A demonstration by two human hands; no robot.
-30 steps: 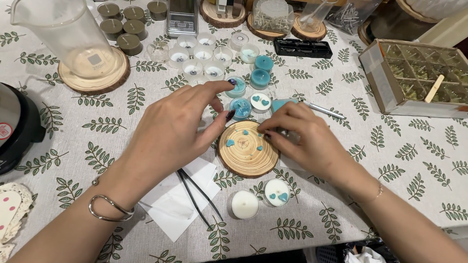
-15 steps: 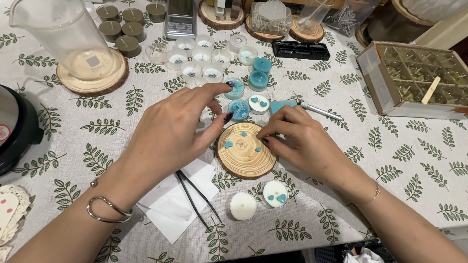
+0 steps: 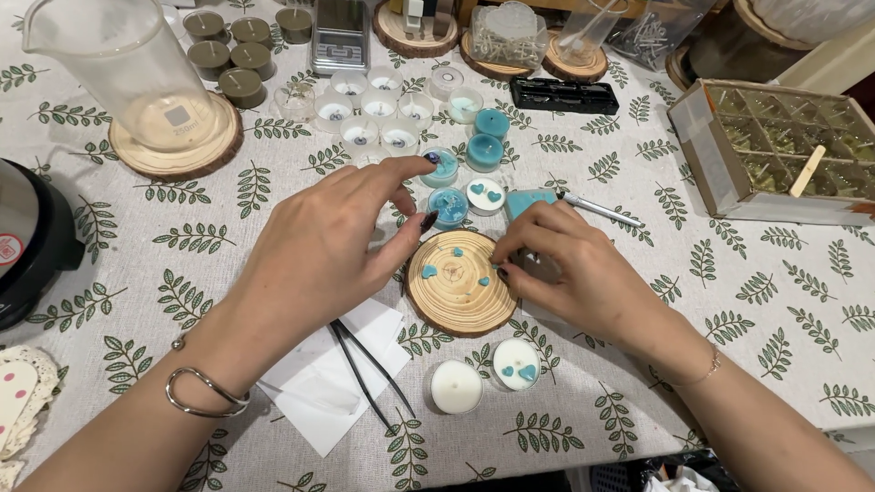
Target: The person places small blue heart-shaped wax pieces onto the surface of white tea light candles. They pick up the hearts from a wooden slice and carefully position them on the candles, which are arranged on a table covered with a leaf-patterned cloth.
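This looks like a home craft corner set up for candle making: the desk (image 3: 747, 273) wears a cloth printed with green leaf sprigs and is crowded with small tealight cups (image 3: 374, 114), some white, some teal. A clear measuring jug (image 3: 137, 73) stands on a wooden slice, a small digital scale (image 3: 340, 36) sits at the back, and a divided box (image 3: 784, 150) holds moulded pieces. A black melting pot (image 3: 27, 246) at the left edge and tweezers (image 3: 365, 360) on white paper fit hobby work.
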